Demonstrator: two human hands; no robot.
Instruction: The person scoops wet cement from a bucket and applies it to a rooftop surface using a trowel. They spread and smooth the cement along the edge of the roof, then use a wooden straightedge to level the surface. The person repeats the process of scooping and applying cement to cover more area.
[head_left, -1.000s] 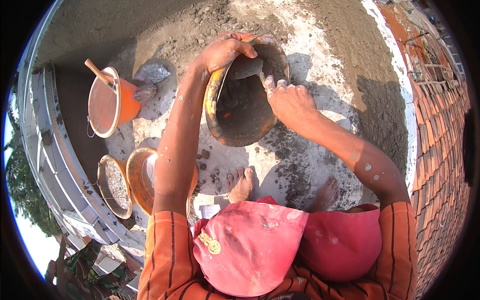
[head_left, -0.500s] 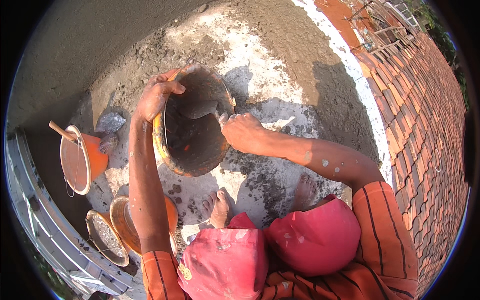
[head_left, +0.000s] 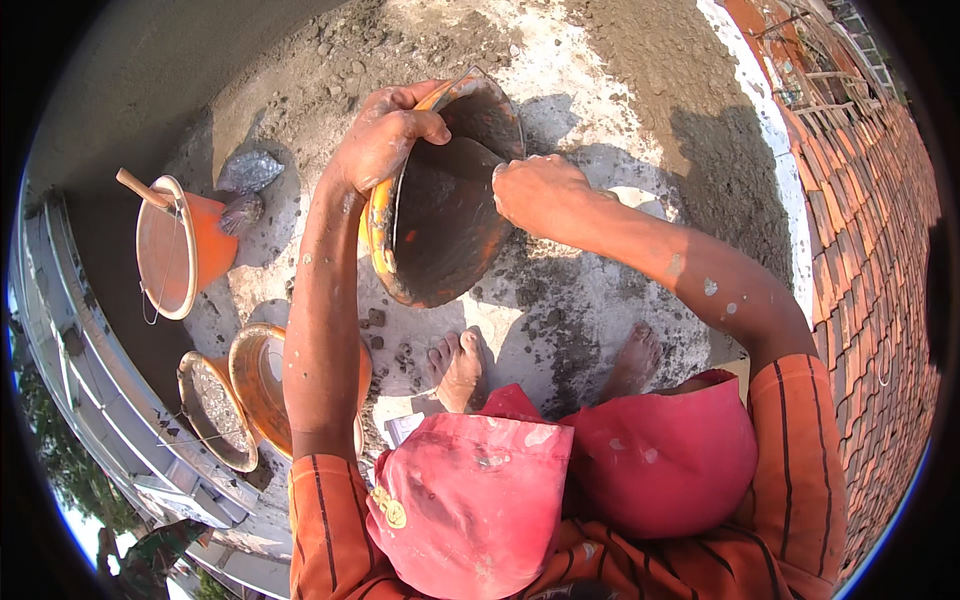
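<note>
A mortar-smeared orange-yellow bucket [head_left: 440, 255] is tipped so that its mouth faces me. My left hand [head_left: 385, 140] is closed over its left rim, thumb on the edge. At the opposite rim my right hand [head_left: 545, 195] is a fist around a trowel's handle, which the fingers mostly hide. The grey trowel blade [head_left: 455, 165] reaches into the bucket against its dirty inner wall. Below the bucket, my bare feet [head_left: 460, 370] stand on the mortar-spattered floor.
An orange bucket [head_left: 212, 240] with a wooden handle sticking out stands left, beside clear plastic bags [head_left: 250, 172]. Two more buckets [head_left: 262, 350] sit nearer, one holding grey material. Wet mortar [head_left: 690, 100] covers the floor beyond; a white ledge [head_left: 790, 190] borders a tiled roof [head_left: 870, 230] on the right.
The whole view has shifted, so floor, feet and buckets appear higher and further right. Both hands keep their grip; the trowel blade shows differently inside the tipped bucket.
</note>
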